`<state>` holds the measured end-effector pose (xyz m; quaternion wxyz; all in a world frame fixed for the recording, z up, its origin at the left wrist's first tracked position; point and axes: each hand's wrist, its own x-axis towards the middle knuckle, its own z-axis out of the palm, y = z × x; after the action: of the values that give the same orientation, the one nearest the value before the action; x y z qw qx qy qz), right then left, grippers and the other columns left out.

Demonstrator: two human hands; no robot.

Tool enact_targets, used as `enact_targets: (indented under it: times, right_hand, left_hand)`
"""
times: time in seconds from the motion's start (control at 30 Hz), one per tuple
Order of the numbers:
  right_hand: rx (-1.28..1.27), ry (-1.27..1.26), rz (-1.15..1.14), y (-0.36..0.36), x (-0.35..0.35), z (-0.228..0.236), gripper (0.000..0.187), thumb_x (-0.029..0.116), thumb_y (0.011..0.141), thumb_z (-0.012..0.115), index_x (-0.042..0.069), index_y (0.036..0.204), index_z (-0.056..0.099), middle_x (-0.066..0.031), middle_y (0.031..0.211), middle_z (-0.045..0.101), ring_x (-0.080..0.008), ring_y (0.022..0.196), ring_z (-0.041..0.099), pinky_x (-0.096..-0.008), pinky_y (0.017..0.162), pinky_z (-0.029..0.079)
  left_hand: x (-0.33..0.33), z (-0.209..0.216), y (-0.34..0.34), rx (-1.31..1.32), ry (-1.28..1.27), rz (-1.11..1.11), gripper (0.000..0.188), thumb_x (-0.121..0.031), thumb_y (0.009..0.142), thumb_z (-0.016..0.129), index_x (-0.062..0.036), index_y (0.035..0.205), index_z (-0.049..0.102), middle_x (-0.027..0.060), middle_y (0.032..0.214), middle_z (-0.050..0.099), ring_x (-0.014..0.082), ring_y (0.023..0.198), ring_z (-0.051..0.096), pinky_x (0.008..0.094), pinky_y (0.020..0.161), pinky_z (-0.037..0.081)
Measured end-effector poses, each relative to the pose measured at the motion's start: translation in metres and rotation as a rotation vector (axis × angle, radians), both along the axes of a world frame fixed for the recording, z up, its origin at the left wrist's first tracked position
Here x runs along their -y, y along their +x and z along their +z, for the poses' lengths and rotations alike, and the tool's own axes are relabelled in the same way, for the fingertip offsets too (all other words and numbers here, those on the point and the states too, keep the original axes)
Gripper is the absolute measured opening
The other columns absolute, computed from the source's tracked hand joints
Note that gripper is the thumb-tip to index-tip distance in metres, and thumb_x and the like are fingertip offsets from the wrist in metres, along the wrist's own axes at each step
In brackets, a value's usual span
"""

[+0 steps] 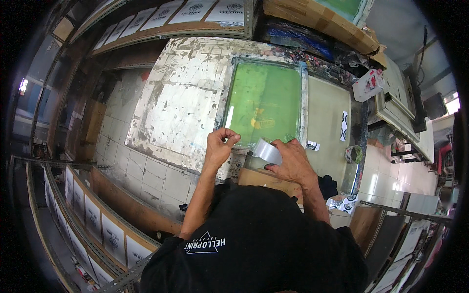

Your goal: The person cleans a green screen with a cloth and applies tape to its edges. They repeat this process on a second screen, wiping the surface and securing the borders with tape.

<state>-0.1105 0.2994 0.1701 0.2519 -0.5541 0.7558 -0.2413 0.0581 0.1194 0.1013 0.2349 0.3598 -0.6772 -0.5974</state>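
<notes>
A screen printing frame [266, 93] with green mesh and a small yellow design lies on the paint-marked table [181, 88] in front of me. Over its near edge, my right hand [294, 163] grips a roll of wide, shiny clear tape [267, 150] between thumb and fingers. To the left of the roll, at the frame's near left corner, my left hand [221, 147] is closed in a pinch. Whatever is between its fingertips is too small to make out.
Another roll of tape [353, 154] stands at the table's right side, near a black-and-white patterned strip [344, 126]. A white container [368, 85] sits at the far right corner. A long cardboard box [317, 22] is behind the table. Racks of printed sheets [113, 239] stand at left.
</notes>
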Motion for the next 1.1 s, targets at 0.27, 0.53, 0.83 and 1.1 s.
enact_targets:
  times: [0.27,0.53,0.83,1.1]
  right_hand:
    - [-0.100,-0.164,0.002,-0.009,0.007,-0.024,0.052,0.023,0.059,0.074,0.006,0.106,0.060,-0.0177,0.099,0.063,-0.0340,0.104,0.055,-0.0447,0.098,0.036]
    - [-0.212,0.078,-0.135,-0.063,-0.061,-0.040,0.054,0.030,0.057,0.077,0.007,0.103,0.063,-0.0185,0.099,0.065,-0.0349,0.101,0.057,-0.0425,0.099,0.036]
    - [0.257,-0.006,-0.378,-0.088,-0.092,-0.060,0.045,0.018,0.070,0.083,0.002,0.106,0.060,-0.0125,0.091,0.069,-0.0231,0.082,0.067,-0.0346,0.080,0.052]
    - [0.097,-0.071,-0.343,-0.084,-0.085,-0.070,0.022,0.022,0.075,0.078,0.011,0.093,0.072,-0.0103,0.085,0.072,-0.0291,0.080,0.069,-0.0359,0.076,0.053]
  left_hand:
    - [0.006,-0.002,0.004,0.069,0.082,0.092,0.015,-0.006,0.077,0.079,0.0015,0.076,0.067,0.0025,0.068,0.063,0.0075,0.059,0.054,0.0224,0.055,0.044]
    - [0.013,-0.021,0.023,0.028,0.176,0.264,0.020,-0.009,0.072,0.083,0.0033,0.072,0.067,0.0038,0.065,0.063,0.0082,0.057,0.052,0.0226,0.053,0.042]
    - [0.016,-0.045,0.047,0.145,0.216,0.323,0.022,-0.009,0.070,0.084,0.0042,0.073,0.066,0.0071,0.067,0.066,0.0102,0.058,0.055,0.0225,0.055,0.042]
    - [0.029,-0.033,0.059,0.183,0.189,0.321,0.021,-0.008,0.072,0.083,0.0061,0.076,0.067,0.0090,0.069,0.067,0.0109,0.059,0.057,0.0231,0.057,0.044]
